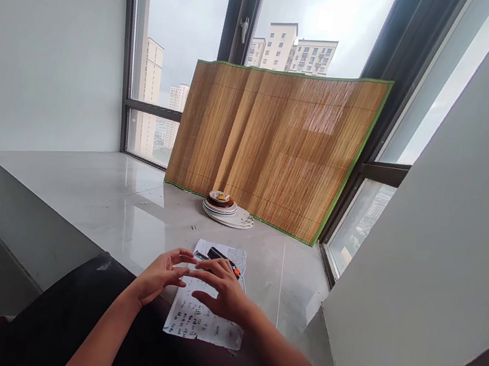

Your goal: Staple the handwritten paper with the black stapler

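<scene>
Above a creased sheet of paper covered in handwriting, my two hands meet at the fingertips. My left hand has its fingers apart and holds nothing that I can see. Spread in the same way, my right hand hovers over the paper's middle with its thumb held away from the fingers. Just beyond the right fingers a black object with an orange-red end lies on the sheet; its kind is unclear. A thin dark pen-like item lies beside it, partly behind my fingers.
A stack of plates stands on the tiled ledge beyond the paper. Behind it a bamboo mat with green edging leans against the window. Walls close in on the left and right. My dark-clothed leg rests along the ledge's front edge.
</scene>
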A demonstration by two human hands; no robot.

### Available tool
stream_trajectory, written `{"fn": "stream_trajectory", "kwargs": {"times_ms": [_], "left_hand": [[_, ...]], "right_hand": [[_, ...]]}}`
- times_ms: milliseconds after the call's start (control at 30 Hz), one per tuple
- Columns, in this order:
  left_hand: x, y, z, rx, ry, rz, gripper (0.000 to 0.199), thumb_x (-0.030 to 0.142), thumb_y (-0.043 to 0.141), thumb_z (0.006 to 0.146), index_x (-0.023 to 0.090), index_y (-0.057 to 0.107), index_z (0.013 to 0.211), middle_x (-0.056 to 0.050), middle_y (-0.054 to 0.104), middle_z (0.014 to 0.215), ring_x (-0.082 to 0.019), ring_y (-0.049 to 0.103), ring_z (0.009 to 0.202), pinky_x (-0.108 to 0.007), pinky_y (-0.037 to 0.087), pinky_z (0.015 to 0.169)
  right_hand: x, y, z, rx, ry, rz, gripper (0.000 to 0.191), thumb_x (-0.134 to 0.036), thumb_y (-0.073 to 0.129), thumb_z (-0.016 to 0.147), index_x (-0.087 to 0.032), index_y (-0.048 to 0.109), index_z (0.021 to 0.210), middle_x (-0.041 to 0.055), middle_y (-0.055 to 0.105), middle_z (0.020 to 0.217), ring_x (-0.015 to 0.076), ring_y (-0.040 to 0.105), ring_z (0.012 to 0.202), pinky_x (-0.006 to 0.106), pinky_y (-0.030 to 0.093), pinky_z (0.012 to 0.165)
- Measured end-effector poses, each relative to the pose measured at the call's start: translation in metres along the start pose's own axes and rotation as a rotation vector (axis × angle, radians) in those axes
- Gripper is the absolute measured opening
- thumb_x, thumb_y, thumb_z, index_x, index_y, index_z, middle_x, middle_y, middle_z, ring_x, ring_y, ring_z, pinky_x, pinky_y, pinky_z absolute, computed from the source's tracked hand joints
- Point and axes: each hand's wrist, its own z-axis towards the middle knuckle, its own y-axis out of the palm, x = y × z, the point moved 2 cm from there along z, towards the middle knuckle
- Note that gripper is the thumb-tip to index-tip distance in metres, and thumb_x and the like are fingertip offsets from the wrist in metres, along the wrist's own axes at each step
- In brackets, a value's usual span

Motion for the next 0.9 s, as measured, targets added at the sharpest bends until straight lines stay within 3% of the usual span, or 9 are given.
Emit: {"fn": "stream_trajectory", "kwargs": {"times_ms": [167,400,900], "left_hand": [[0.01,0.012,-0.004,-0.051,0.073,0.086,0.041,0.038,0.082,0.082,0.02,0.064,0.114,-0.013,0.064,0.135,-0.024,0.074,0.095,-0.026,0.057,0.07],[0.014,0.013,-0.008,-0.051,0.109,0.024,0.038,0.046,0.072,0.09,0.023,0.062,0.118,-0.012,0.062,0.135,-0.031,0.069,0.113,-0.025,0.059,0.06],[0.019,0.017,-0.013,-0.095,0.14,-0.027,0.043,0.048,0.072,0.089,0.021,0.064,0.122,-0.017,0.059,0.14,-0.034,0.067,0.116,-0.027,0.062,0.061]], "right_hand": [[-0.009,0.0,0.002,-0.105,-0.073,0.008,0.029,-0.04,0.063,0.099,-0.031,0.068,0.126,0.0055,0.064,0.132,0.0203,0.057,0.117,0.038,0.045,0.102],[-0.001,0.003,0.0,-0.043,-0.065,-0.066,0.02,-0.032,0.066,0.097,-0.03,0.072,0.115,0.0061,0.062,0.134,0.022,0.057,0.117,0.042,0.046,0.101],[0.001,0.0,-0.001,-0.053,-0.016,0.003,0.032,-0.03,0.064,0.098,-0.03,0.065,0.13,0.0069,0.066,0.132,0.0214,0.059,0.119,0.042,0.05,0.101]]}}
